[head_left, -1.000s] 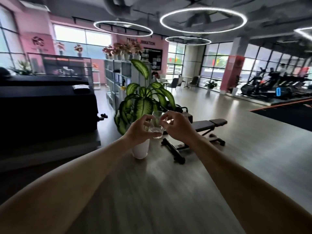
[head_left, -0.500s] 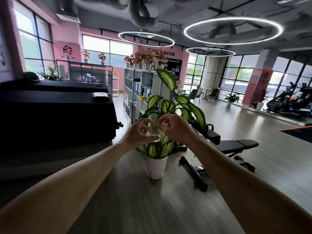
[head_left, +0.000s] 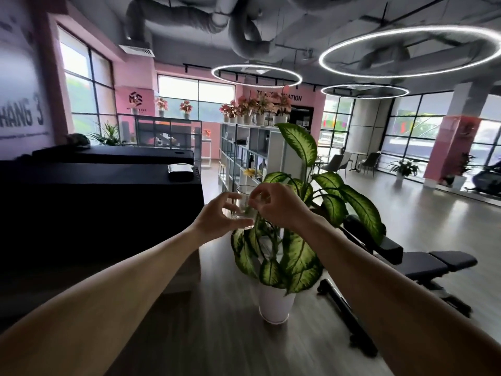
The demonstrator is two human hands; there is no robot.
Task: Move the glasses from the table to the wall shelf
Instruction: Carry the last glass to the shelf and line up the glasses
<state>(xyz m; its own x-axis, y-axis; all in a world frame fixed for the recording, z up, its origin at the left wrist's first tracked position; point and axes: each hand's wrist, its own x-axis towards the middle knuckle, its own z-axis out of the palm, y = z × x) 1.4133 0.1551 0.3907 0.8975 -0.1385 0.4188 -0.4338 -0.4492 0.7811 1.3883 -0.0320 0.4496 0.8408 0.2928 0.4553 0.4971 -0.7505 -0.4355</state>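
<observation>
A clear drinking glass is held up in front of me at arm's length, upright. My left hand grips its left side and base with curled fingers. My right hand pinches its right side near the rim. Both arms reach forward from the bottom of the view. A white open shelf unit with compartments stands in the background beyond the glass, with flowerpots on top.
A potted plant in a white pot stands on the wooden floor just below my hands. A black weight bench lies to the right. Black padded tables fill the left. Chairs and windows line the far wall.
The view has swung left and nearer the plant, which now sits under my hands. Both hands keep the same hold on the glass. The bench has shifted to the right.
</observation>
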